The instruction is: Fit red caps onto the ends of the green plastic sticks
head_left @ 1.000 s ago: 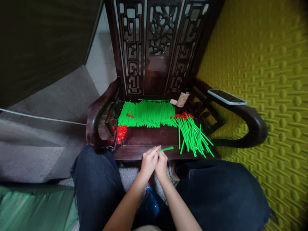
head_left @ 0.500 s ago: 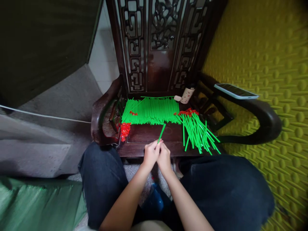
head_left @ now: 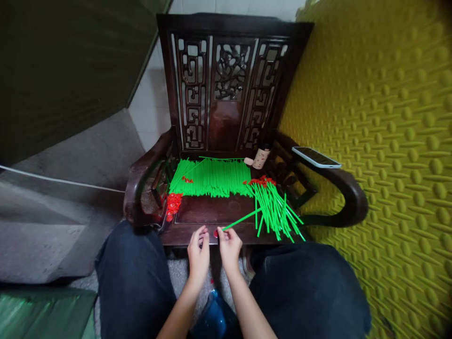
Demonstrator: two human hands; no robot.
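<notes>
My right hand [head_left: 229,247] pinches a thin green plastic stick [head_left: 242,219] near its end, where a red cap [head_left: 216,233] shows at the fingertips. The stick slants up to the right, its far end over the pile of red-capped green sticks [head_left: 275,212]. Beside it, my left hand [head_left: 199,249] is apart from the stick, fingers loosely curled and holding nothing I can see. Beyond both hands lies a wide layer of green sticks [head_left: 215,176] on the dark wooden chair seat [head_left: 212,209]. Loose red caps [head_left: 173,205] are heaped at the seat's left.
A patterned bottle [head_left: 261,157] stands at the back right beside a small pink object [head_left: 248,161]. A phone [head_left: 316,157] rests on the right armrest [head_left: 356,197]. The left armrest [head_left: 132,197] and carved backrest [head_left: 226,125] enclose the seat. A blue bag-like thing [head_left: 213,315] is below.
My hands have separated, the left moving left. The stick, upright between both hands before, now tilts right in my right hand with its red cap visible. The camera view has shifted.
</notes>
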